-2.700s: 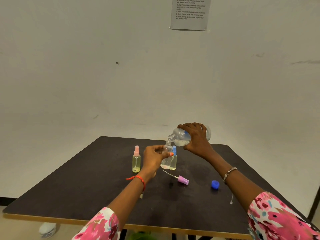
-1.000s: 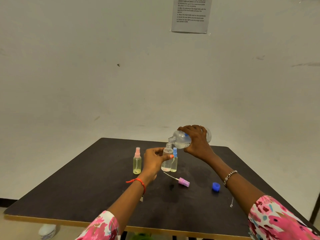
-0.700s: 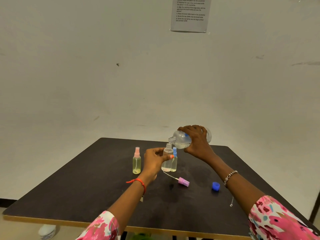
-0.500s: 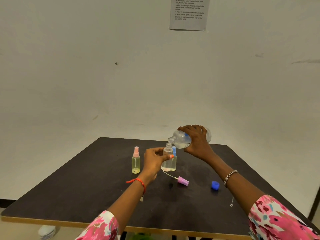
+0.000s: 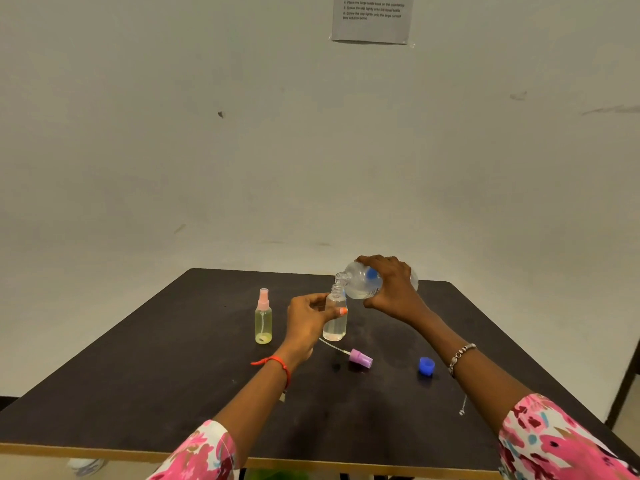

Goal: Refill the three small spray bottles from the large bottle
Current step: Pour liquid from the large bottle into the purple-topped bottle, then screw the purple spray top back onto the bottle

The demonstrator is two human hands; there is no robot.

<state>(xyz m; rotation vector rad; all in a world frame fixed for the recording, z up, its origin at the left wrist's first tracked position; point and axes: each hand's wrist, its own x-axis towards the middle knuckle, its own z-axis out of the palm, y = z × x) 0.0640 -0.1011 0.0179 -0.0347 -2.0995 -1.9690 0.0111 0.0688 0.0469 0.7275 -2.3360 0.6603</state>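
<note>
My left hand (image 5: 306,320) grips a small clear spray bottle (image 5: 335,327) with its top off, upright just above the dark table (image 5: 138,375). My right hand (image 5: 393,289) holds the large clear bottle (image 5: 360,285) tipped to the left, its open mouth right over the small bottle's neck. Clear liquid fills much of the small bottle. A second small bottle with a pink top (image 5: 263,318) stands to the left, holding yellowish liquid. The blue-topped small bottle is not visible; it may be behind the held one.
A purple spray top with its tube (image 5: 360,358) lies on the table in front of the held bottle. The large bottle's blue cap (image 5: 426,366) lies to the right. A small metal piece (image 5: 462,407) lies near the right edge. A printed sheet (image 5: 372,19) hangs on the wall.
Both hands keep the same pouring pose. The liquid in the held small bottle stands higher than before. The blue-topped bottle, seen beside it earlier, no longer shows.
</note>
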